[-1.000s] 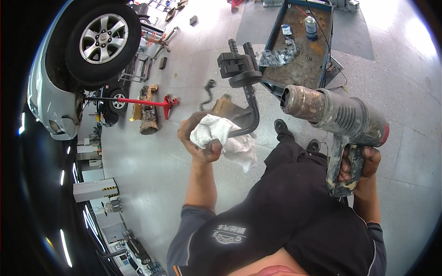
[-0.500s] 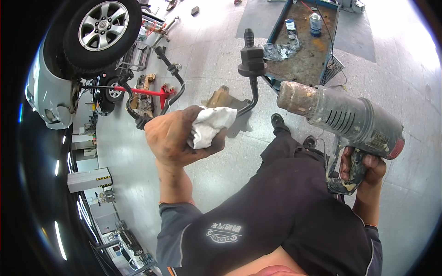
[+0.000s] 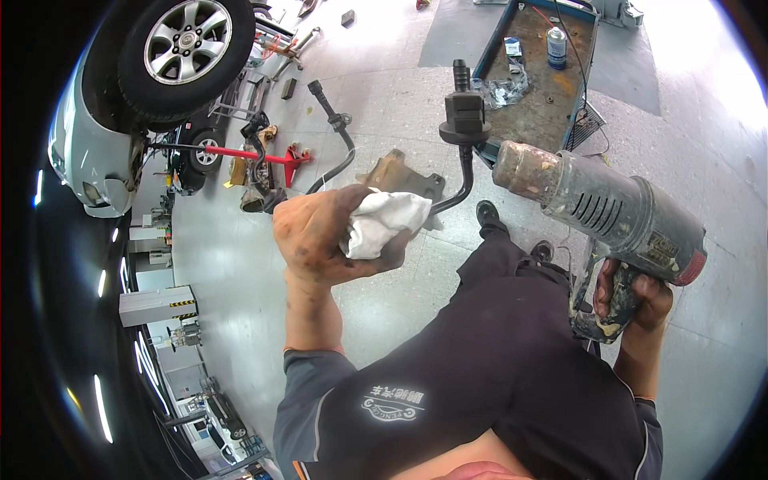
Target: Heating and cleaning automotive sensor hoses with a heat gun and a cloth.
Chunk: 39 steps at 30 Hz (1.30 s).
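Observation:
My left hand (image 3: 312,240), smudged dark, is closed around a white cloth (image 3: 386,220) and a branching black hose (image 3: 467,178). One hose end rises right of the fist and carries a black plastic valve-like part (image 3: 465,116) with a ribbed tip. Another branch (image 3: 340,144) sticks up beyond the knuckles; a further dark length lies to the fist's left. The gripped stretch is hidden by cloth and fingers. At the right, my right hand (image 3: 652,298) wraps the handle of a worn grey heat gun (image 3: 612,208). Its nozzle points left toward the valve-like part, apart from it.
A blue-rimmed cart (image 3: 528,120) holds a spray can (image 3: 557,48) and crumpled clear plastic. On the tiled floor beyond my left hand lies a brownish metal plate (image 3: 400,172). A raised car's wheel (image 3: 186,42) and a red jack (image 3: 256,154) are at the upper left.
My left hand, with the cloth and hose, has moved right, bringing the valve-like part nearer the heat gun's nozzle. The heat gun has shifted only slightly. The whole view has shifted a little.

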Each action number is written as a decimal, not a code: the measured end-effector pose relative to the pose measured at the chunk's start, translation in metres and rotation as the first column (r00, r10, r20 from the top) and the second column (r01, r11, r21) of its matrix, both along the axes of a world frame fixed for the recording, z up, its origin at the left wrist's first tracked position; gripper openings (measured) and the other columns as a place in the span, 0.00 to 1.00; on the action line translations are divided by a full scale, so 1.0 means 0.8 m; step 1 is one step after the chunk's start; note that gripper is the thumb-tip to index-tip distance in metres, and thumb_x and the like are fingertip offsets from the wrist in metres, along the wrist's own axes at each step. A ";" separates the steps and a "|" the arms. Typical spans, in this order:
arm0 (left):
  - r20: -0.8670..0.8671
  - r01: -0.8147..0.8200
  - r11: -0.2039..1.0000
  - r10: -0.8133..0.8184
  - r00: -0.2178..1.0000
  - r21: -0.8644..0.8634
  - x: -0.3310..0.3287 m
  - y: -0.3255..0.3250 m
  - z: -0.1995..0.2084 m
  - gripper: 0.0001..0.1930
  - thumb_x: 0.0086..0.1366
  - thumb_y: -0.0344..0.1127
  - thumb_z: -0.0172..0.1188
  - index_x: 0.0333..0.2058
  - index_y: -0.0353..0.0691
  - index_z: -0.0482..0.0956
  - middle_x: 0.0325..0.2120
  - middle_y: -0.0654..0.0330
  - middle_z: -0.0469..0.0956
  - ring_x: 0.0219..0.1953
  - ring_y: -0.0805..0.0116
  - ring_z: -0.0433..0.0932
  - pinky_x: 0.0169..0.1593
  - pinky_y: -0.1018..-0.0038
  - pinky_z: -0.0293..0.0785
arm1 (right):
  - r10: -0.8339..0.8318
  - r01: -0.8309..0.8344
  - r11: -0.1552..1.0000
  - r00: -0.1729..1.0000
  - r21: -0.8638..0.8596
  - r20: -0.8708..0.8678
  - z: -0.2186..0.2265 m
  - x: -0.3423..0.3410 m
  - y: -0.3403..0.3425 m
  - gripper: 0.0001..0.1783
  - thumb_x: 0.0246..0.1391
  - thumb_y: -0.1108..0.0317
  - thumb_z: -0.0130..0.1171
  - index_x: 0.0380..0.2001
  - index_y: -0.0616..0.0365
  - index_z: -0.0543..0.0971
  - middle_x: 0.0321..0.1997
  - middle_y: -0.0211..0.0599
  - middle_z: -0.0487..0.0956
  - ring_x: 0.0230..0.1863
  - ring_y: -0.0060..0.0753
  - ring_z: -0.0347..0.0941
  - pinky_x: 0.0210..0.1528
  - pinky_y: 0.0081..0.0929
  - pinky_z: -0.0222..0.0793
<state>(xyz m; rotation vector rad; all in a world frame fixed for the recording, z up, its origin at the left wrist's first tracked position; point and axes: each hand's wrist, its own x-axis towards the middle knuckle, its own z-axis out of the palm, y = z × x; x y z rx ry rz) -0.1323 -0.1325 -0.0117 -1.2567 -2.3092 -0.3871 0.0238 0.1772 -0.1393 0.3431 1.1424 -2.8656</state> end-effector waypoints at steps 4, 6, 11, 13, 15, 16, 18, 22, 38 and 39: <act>-0.016 -0.006 0.999 0.007 1.000 0.053 -0.002 -0.005 -0.003 0.22 0.33 0.45 0.73 0.25 0.37 0.78 0.16 0.63 0.75 0.15 0.69 0.74 0.21 0.77 0.70 | 0.056 -0.056 0.998 0.998 -0.015 -0.015 -0.001 0.001 0.007 0.28 0.38 0.56 0.61 0.35 0.72 0.72 0.20 0.49 0.75 0.15 0.37 0.74 0.19 0.29 0.74; 0.002 0.005 0.995 -0.005 1.000 0.095 -0.003 -0.007 -0.005 0.22 0.33 0.45 0.73 0.25 0.37 0.79 0.16 0.63 0.75 0.15 0.70 0.74 0.21 0.77 0.69 | 0.073 -0.073 0.997 0.997 -0.019 -0.015 -0.002 0.001 0.010 0.28 0.39 0.57 0.61 0.36 0.73 0.72 0.20 0.49 0.75 0.16 0.37 0.74 0.19 0.29 0.74; 0.003 -0.002 0.990 0.001 1.000 0.138 -0.002 -0.011 -0.009 0.22 0.36 0.49 0.70 0.25 0.37 0.80 0.15 0.64 0.75 0.15 0.71 0.75 0.21 0.77 0.69 | 0.118 -0.118 0.991 0.993 -0.068 -0.008 -0.007 0.002 0.013 0.27 0.37 0.56 0.60 0.34 0.72 0.73 0.20 0.49 0.75 0.15 0.38 0.74 0.19 0.30 0.73; 0.009 -0.037 0.995 0.036 0.999 0.098 -0.001 -0.012 -0.009 0.24 0.36 0.53 0.68 0.24 0.37 0.80 0.14 0.64 0.74 0.16 0.70 0.75 0.21 0.77 0.69 | 0.123 -0.122 0.988 0.992 -0.097 0.002 -0.007 0.003 0.015 0.27 0.37 0.56 0.60 0.34 0.72 0.74 0.20 0.49 0.75 0.15 0.38 0.73 0.19 0.29 0.73; 0.006 -0.056 0.991 0.056 0.998 0.125 -0.001 -0.013 -0.016 0.25 0.38 0.57 0.64 0.23 0.37 0.78 0.14 0.64 0.74 0.15 0.71 0.73 0.22 0.77 0.67 | 0.128 -0.125 0.984 0.992 -0.123 0.012 -0.007 0.005 0.015 0.28 0.37 0.55 0.60 0.34 0.72 0.74 0.20 0.49 0.75 0.14 0.38 0.73 0.19 0.29 0.72; 0.002 -0.076 0.985 0.077 0.997 0.155 0.000 -0.014 -0.019 0.28 0.39 0.61 0.60 0.21 0.36 0.77 0.14 0.64 0.73 0.15 0.71 0.71 0.22 0.77 0.64 | 0.124 -0.121 0.984 0.992 -0.133 0.014 -0.006 0.005 0.014 0.28 0.36 0.55 0.59 0.33 0.72 0.74 0.19 0.49 0.75 0.14 0.37 0.72 0.18 0.29 0.72; 0.040 -0.096 0.978 0.091 0.995 0.183 0.000 -0.015 -0.023 0.28 0.39 0.61 0.60 0.21 0.37 0.77 0.14 0.64 0.73 0.15 0.71 0.71 0.23 0.77 0.64 | 0.118 -0.114 0.983 0.993 -0.141 0.018 -0.007 0.006 0.012 0.28 0.36 0.54 0.59 0.33 0.71 0.75 0.19 0.48 0.75 0.13 0.37 0.72 0.18 0.28 0.71; 0.086 -0.133 0.959 0.115 0.990 0.249 0.002 -0.018 -0.029 0.29 0.39 0.63 0.59 0.21 0.37 0.77 0.14 0.63 0.73 0.15 0.70 0.71 0.23 0.78 0.63 | 0.117 -0.111 0.980 0.993 -0.165 0.026 -0.010 0.008 0.011 0.26 0.37 0.55 0.58 0.32 0.71 0.75 0.18 0.48 0.74 0.13 0.37 0.72 0.18 0.29 0.71; 0.144 -0.093 0.933 0.045 0.989 0.349 -0.002 -0.028 -0.042 0.31 0.38 0.62 0.60 0.20 0.33 0.76 0.13 0.61 0.74 0.15 0.70 0.74 0.22 0.78 0.67 | 0.129 -0.124 0.965 0.992 -0.231 0.007 -0.014 0.013 0.007 0.29 0.39 0.54 0.56 0.37 0.73 0.73 0.19 0.49 0.74 0.15 0.38 0.72 0.20 0.30 0.71; 0.181 -0.113 0.915 0.045 0.982 0.387 -0.002 -0.029 -0.042 0.32 0.39 0.63 0.60 0.19 0.33 0.76 0.13 0.62 0.74 0.15 0.70 0.74 0.22 0.78 0.67 | 0.130 -0.125 0.965 0.992 -0.232 0.005 -0.013 0.012 0.007 0.29 0.39 0.54 0.56 0.37 0.73 0.73 0.19 0.49 0.74 0.15 0.38 0.72 0.20 0.30 0.71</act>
